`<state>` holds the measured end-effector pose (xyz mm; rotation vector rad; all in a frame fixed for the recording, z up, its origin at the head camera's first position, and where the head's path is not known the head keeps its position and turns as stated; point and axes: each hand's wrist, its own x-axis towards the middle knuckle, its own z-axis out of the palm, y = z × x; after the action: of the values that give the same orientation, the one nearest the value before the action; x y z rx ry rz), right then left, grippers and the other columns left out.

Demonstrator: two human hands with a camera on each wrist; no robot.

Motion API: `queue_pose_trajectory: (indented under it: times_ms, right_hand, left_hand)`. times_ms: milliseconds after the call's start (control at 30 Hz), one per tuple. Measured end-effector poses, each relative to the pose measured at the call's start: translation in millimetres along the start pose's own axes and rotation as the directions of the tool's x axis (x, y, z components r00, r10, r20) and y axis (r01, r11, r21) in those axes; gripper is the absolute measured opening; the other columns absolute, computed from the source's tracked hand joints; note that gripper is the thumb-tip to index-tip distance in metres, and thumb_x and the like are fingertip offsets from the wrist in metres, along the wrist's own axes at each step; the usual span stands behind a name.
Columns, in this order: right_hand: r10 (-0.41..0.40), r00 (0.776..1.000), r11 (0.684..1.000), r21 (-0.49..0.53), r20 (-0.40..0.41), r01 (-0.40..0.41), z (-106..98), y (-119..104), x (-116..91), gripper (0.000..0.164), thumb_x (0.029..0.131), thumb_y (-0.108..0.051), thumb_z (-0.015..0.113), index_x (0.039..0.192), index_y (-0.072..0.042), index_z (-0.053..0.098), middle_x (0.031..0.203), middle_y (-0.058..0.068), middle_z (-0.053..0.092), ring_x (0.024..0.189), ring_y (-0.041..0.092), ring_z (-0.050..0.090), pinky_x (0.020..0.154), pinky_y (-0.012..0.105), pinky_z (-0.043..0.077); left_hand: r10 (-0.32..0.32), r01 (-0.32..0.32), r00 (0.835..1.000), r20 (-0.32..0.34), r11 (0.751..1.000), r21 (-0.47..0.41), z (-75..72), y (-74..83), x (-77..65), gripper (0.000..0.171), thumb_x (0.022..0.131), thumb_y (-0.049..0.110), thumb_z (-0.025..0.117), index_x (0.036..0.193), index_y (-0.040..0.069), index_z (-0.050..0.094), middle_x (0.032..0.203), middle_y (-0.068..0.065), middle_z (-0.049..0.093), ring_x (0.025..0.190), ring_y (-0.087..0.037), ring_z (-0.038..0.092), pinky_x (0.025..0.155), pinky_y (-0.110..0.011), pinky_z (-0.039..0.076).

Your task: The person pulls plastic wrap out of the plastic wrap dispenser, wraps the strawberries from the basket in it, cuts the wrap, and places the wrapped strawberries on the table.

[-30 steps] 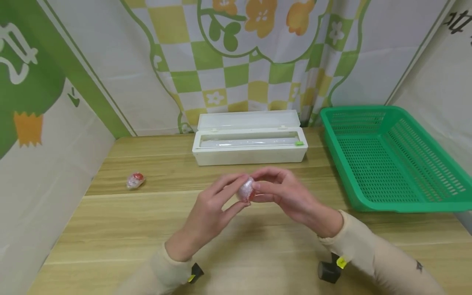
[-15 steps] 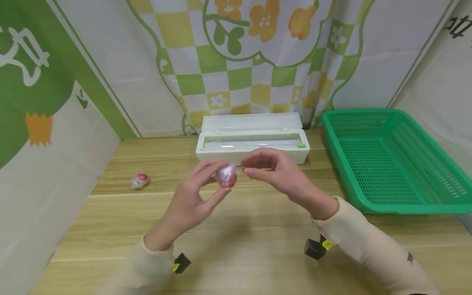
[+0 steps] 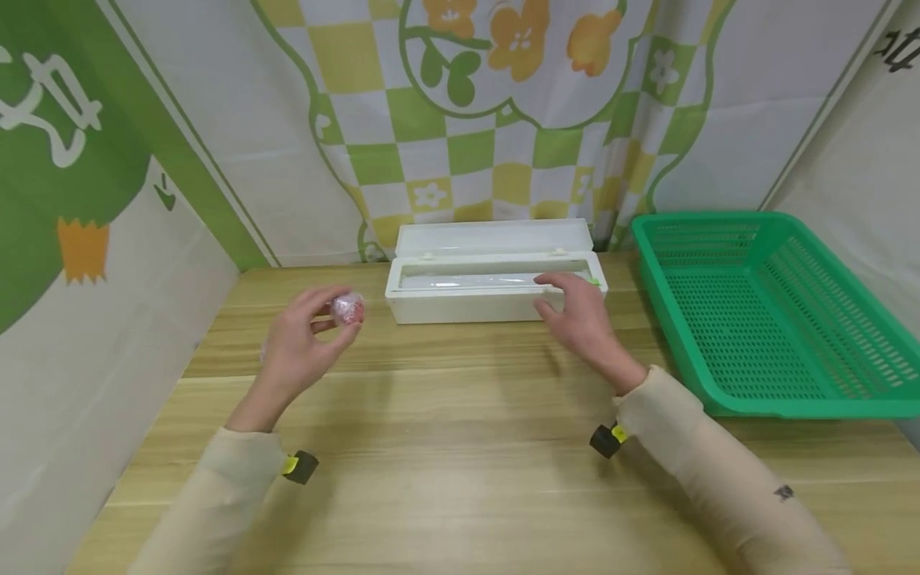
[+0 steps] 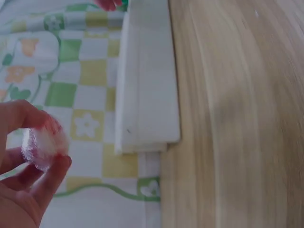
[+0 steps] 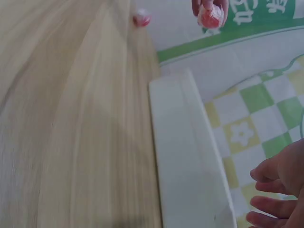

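Observation:
My left hand [image 3: 298, 347] pinches a small round red-and-white thing wrapped in clear film [image 3: 348, 309], held up over the left part of the table. The left wrist view shows the thumb and fingers around its shiny wrapping. What is inside cannot be made out. A second wrapped red-and-white ball [image 5: 141, 18] lies on the table, nearly all hidden behind my left hand in the head view. My right hand [image 3: 580, 319], fingers apart and holding nothing, is at the right end of a white cling film dispenser [image 3: 467, 309]. Its lid is raised, and a film roll [image 3: 460, 281] lies inside.
On the right stands a green plastic basket [image 3: 676, 343] with slotted sides. A small green piece [image 3: 594, 281] sits at the dispenser's right end. Behind the wooden table [image 3: 460, 447] hangs a checked cloth [image 3: 470, 152].
Both hands have drawn apart. The left one carries the wrapped ball leftward, passing in front of the other ball. My right hand has let go of it and moved right to the dispenser.

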<state>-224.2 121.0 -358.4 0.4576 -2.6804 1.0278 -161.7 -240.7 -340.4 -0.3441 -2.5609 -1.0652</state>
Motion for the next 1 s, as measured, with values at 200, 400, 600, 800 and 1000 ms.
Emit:
queue_pose_trajectory:
  times_ms: [200, 400, 600, 800, 1000]
  right_hand:
    - [-0.033, 0.999, 0.992, -0.124, -0.043, 0.028, 5, 20, 5, 0.032, 0.091, -0.007, 0.064, 0.122, 0.002, 0.065, 0.126, 0.022, 0.066, 0.122, 0.039, 0.057, 0.108, 0.052, 0.044]
    - [-0.037, 0.999, 0.983, -0.181, -0.029, 0.031, 7, 30, 7, 0.032, 0.093, -0.007, 0.062, 0.123, 0.003, 0.065, 0.127, 0.022, 0.065, 0.122, 0.039, 0.058, 0.108, 0.052, 0.045]
    - [-0.042, 0.999, 0.977, -0.210, -0.016, 0.038, 8, 32, 4, 0.030, 0.093, -0.008, 0.062, 0.121, 0.002, 0.067, 0.126, 0.022, 0.066, 0.121, 0.040, 0.058, 0.106, 0.053, 0.046]
    - [-0.016, 0.999, 0.969, -0.247, 0.038, 0.025, 7, 33, 3, 0.033, 0.093, -0.010, 0.063, 0.124, 0.000, 0.066, 0.131, 0.019, 0.064, 0.125, 0.039, 0.056, 0.106, 0.053, 0.046]
    - [-0.036, 0.998, 0.964, -0.261, 0.054, 0.049, 7, 34, 3, 0.034, 0.093, -0.009, 0.064, 0.126, 0.001, 0.065, 0.132, 0.020, 0.063, 0.125, 0.039, 0.056, 0.107, 0.052, 0.046]
  left_hand:
    - [-0.081, 0.067, 0.995, 0.055, 0.974, 0.217, -4.7, -25.1, 6.3, 0.042, 0.088, 0.008, 0.067, 0.125, -0.008, 0.059, 0.125, -0.027, 0.058, 0.103, -0.042, 0.063, 0.086, -0.052, 0.058]
    - [-0.115, 0.041, 0.982, 0.147, 0.900, 0.433, -5.3, -42.6, 11.1, 0.039, 0.089, 0.009, 0.066, 0.122, -0.011, 0.060, 0.120, -0.031, 0.057, 0.106, -0.048, 0.057, 0.091, -0.059, 0.051]
    - [-0.191, 0.039, 0.956, 0.224, 0.836, 0.547, -1.5, -53.2, 15.4, 0.040, 0.091, 0.005, 0.065, 0.128, -0.007, 0.057, 0.119, -0.032, 0.054, 0.104, -0.052, 0.052, 0.091, -0.060, 0.048]
    - [-0.238, 0.047, 0.937, 0.255, 0.810, 0.585, 2.7, -65.2, 16.5, 0.041, 0.092, 0.002, 0.062, 0.131, -0.007, 0.055, 0.123, -0.034, 0.055, 0.109, -0.056, 0.051, 0.093, -0.063, 0.048]
    - [-0.285, 0.117, 0.928, 0.239, 0.834, 0.538, 6.3, -76.1, 16.7, 0.037, 0.092, 0.003, 0.057, 0.127, -0.010, 0.056, 0.131, -0.035, 0.053, 0.117, -0.057, 0.049, 0.097, -0.069, 0.045]
